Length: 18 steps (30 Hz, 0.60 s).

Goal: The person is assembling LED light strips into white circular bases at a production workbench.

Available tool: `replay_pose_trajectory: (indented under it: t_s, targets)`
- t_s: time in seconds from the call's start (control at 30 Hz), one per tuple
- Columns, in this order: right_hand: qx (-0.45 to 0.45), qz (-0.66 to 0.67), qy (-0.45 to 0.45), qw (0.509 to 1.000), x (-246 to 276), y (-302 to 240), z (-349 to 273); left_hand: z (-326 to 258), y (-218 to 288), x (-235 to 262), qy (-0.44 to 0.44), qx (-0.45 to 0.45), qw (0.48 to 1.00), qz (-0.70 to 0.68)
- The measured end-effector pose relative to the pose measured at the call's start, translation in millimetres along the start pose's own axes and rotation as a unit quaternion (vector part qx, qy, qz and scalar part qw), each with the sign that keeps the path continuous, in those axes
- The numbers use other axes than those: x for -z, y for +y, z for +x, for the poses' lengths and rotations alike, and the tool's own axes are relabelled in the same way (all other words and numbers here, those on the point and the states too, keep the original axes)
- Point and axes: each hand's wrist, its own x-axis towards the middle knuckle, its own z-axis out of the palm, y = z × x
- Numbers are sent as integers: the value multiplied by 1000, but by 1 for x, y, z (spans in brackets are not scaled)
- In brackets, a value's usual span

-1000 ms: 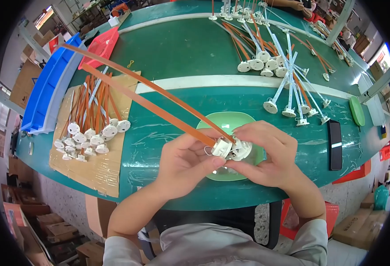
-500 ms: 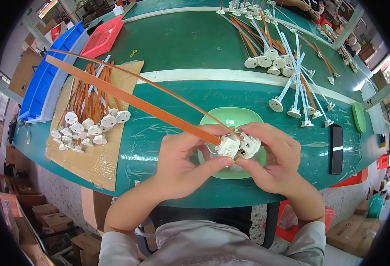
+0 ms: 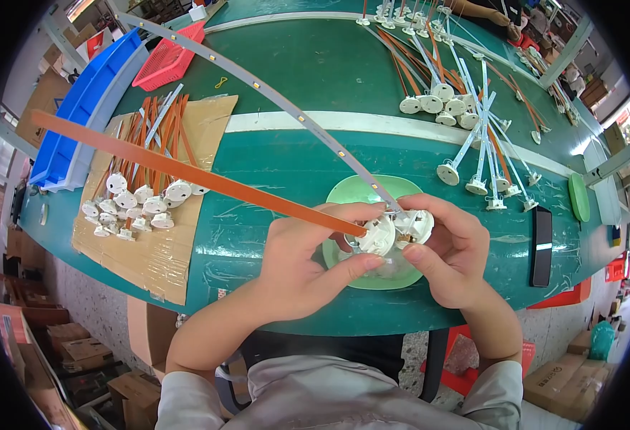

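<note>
Over a light green bowl (image 3: 347, 192), my two hands hold a pair of white round plastic end caps side by side. My left hand (image 3: 293, 269) is closed on the left cap (image 3: 378, 236), pinched between thumb and fingers. From this cap a long orange-brown strip (image 3: 207, 180) runs up to the far left. My right hand (image 3: 457, 251) is closed on the right cap (image 3: 419, 225), which tilts toward the other one. A pale LED strip (image 3: 301, 118) with small yellow chips rises from it in a curve. Fingers cover parts of both caps.
On cardboard (image 3: 161, 265) at left lies a bundle of capped strips (image 3: 143, 199). More capped strips (image 3: 483, 143) lie at right and farther back. A blue bin (image 3: 78, 122) and a red basket (image 3: 168, 59) stand far left; a black phone (image 3: 541, 247) lies right.
The right cap's strip has turned from edge-on to show its LED face and swung upward. The orange-brown strip's far end has dropped left. Both caps have shifted slightly right.
</note>
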Motion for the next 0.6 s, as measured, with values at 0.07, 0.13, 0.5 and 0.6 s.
replay_pose_trajectory:
  t_s: [0.07,0.13,0.5,0.6]
  targets:
    - [-8,28,6,1000,-2,1,0,0,0,0,1,-2,1000,17]
    - [-17,55,12,998,-1,3,0,1,1,1,2,-3,999,33]
    - [15,-380,146,913,50,40,30,6,-1,3,-6,91,996,-19]
    - [-47,-418,108,901,61,42,32,17,-6,12,-42,120,991,-35]
